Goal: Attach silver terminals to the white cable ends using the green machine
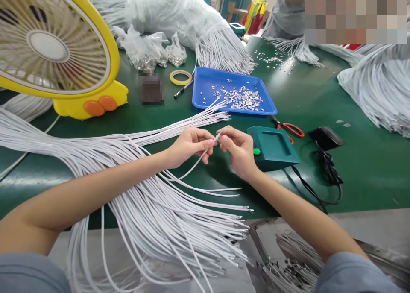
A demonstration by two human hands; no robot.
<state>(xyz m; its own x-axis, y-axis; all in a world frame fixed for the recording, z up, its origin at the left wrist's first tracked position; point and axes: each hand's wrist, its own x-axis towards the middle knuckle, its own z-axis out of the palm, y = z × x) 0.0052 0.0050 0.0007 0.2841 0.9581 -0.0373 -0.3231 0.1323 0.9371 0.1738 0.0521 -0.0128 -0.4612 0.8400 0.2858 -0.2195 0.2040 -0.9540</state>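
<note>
White cord (pixel 201 158) end between hands, left hand (pixel 189 145) and right hand (pixel 239 153)

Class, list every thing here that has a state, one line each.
left hand: pinching the white cord
right hand: pinching the same cord's tip
blue tray: holds loose metal pieces
scissors: apparently shut, lying flat
tape roll: lying flat
</note>
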